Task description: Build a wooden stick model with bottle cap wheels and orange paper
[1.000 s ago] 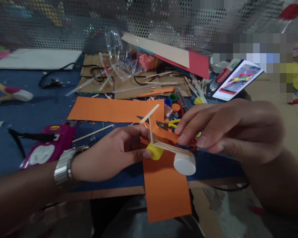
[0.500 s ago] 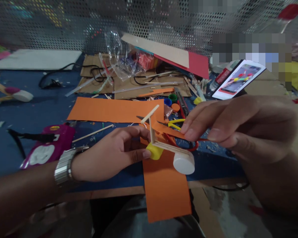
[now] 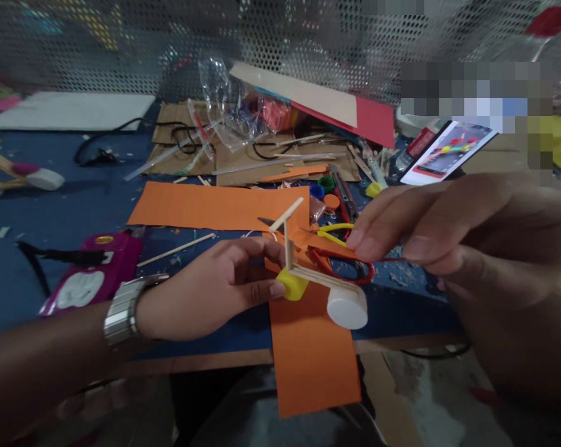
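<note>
- Hands first: state how each is set.
- Left hand (image 3: 210,292): partly open, with the thumb pressed to the yellow cap (image 3: 294,284) at one end of the stick model (image 3: 324,277). Index finger curls above the cap, and its exact contact point cannot be told. Right hand (image 3: 480,230): thumb and index finger pinched together on a thin orange strip (image 3: 338,251); the remaining fingers are bent, tips near the strip.
- Where is the model?
- Raised in front of the person, over the orange sheet (image 3: 315,360), with the white cap (image 3: 346,309) at its other end and the crossbar (image 3: 287,215) tilted above the upright stick. Whether the strip touches the model cannot be told from this view.
- How should the hold be managed?
- As a judgement: support the model at the cap, not at the slender upright, which looks easily bent at its joint. Grip the strip lightly, since firm pressure could crease it. Compare strip and model side by side, in level alignment. Mind the red handle loop (image 3: 372,272) just behind; it could snag the strip.
</note>
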Action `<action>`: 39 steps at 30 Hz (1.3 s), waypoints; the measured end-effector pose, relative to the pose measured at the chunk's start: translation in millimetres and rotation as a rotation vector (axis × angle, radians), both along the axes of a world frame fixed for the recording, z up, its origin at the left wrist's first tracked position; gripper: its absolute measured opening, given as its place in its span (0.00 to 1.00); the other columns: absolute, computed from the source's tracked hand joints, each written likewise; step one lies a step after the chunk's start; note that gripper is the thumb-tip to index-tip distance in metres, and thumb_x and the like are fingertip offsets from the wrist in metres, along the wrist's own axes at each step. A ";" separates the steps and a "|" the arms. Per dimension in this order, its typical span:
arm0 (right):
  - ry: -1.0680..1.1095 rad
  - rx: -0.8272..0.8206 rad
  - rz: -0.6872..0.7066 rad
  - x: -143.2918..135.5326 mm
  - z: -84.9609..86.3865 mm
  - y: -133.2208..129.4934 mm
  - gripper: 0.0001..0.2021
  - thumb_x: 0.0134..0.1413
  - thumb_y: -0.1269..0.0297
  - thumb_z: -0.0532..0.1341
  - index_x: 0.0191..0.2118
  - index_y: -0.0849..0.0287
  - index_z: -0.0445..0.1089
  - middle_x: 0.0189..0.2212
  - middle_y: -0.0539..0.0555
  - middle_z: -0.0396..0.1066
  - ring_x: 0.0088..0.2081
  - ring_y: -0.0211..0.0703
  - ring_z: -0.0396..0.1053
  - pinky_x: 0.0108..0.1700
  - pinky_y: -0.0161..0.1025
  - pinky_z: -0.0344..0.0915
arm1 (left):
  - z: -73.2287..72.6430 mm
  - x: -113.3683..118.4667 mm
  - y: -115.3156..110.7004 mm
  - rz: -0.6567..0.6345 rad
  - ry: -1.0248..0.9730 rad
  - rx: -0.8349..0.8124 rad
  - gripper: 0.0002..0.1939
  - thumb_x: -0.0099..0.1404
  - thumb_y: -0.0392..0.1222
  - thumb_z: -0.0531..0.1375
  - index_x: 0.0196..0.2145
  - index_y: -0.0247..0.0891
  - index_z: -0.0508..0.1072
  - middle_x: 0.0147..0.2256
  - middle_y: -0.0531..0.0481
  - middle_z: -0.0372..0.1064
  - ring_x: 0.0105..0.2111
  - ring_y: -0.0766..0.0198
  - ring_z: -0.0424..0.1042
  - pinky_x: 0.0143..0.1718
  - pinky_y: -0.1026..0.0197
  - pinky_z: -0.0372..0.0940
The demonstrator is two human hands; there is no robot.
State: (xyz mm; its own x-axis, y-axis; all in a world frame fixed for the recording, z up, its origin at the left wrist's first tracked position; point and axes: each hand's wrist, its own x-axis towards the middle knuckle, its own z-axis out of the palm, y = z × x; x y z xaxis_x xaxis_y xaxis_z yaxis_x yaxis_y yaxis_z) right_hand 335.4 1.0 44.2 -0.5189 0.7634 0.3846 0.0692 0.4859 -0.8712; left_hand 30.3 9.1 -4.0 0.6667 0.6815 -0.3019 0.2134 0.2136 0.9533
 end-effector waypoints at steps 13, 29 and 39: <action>-0.033 0.158 0.215 -0.5 6.6 -2.2 0.18 0.71 0.46 0.72 0.49 0.57 0.85 0.45 0.61 0.87 0.46 0.54 0.86 0.54 0.50 0.82 | 4.4 4.3 -2.0 0.058 -0.069 -0.050 0.23 0.62 0.50 0.81 0.48 0.42 0.79 0.50 0.50 0.80 0.49 0.54 0.83 0.54 0.54 0.80; -0.220 0.456 0.095 -11.3 -16.8 11.9 0.10 0.75 0.70 0.69 0.56 0.58 0.84 0.51 0.58 0.86 0.51 0.42 0.84 0.54 0.38 0.80 | -2.1 1.0 -2.9 -0.063 -0.127 -0.095 0.18 0.70 0.51 0.76 0.50 0.43 0.79 0.50 0.51 0.82 0.53 0.53 0.84 0.55 0.55 0.80; -0.233 0.517 0.078 -11.1 -20.7 12.8 0.12 0.74 0.72 0.68 0.57 0.55 0.85 0.46 0.58 0.81 0.44 0.42 0.82 0.47 0.39 0.81 | 1.9 1.1 -4.8 -0.084 -0.121 -0.136 0.17 0.68 0.48 0.78 0.49 0.44 0.80 0.47 0.54 0.83 0.49 0.58 0.85 0.53 0.59 0.79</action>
